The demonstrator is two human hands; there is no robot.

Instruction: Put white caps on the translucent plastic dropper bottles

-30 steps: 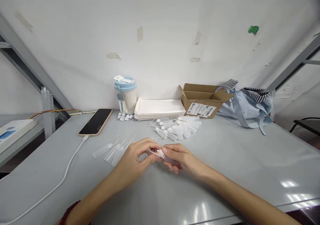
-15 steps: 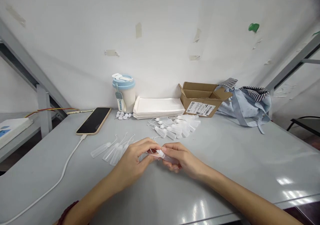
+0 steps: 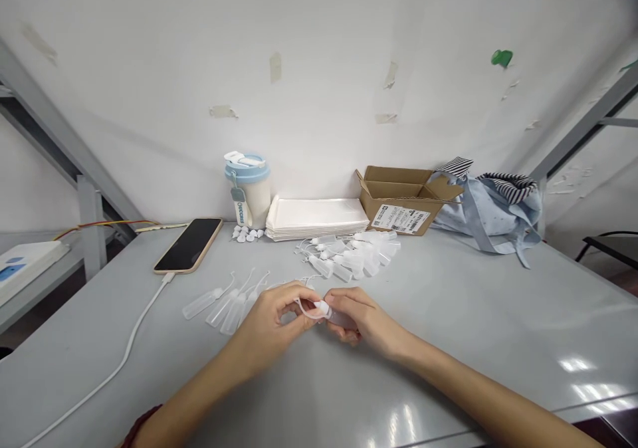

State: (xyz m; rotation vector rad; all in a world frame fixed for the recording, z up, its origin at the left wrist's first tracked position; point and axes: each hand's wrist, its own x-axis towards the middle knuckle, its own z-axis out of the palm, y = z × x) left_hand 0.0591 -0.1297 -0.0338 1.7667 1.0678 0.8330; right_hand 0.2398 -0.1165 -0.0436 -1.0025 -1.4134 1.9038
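Observation:
Both my hands meet over the middle of the grey table [image 3: 448, 315]. My right hand [image 3: 359, 315] is closed round a small clear plastic bottle [image 3: 333, 315], mostly hidden in the fingers. My left hand [image 3: 272, 318] pinches the thin loop strap and white cap [image 3: 312, 310] at the bottle's tip. Just left of my hands lie several similar clear bottles with straps [image 3: 226, 302] in a row. A heap of more such bottles [image 3: 351, 255] lies farther back.
A phone [image 3: 189, 244] on a white charging cable [image 3: 119, 361] lies at the left. Against the wall stand a blue-lidded cup [image 3: 248, 189], a stack of white trays [image 3: 316, 217], small white caps [image 3: 245, 234], an open cardboard box [image 3: 401, 199] and a blue bag [image 3: 491, 212].
My hands stay together on the bottle. My left fingers have shifted slightly, and the strap loop now shows between the hands. The view has drifted a little.

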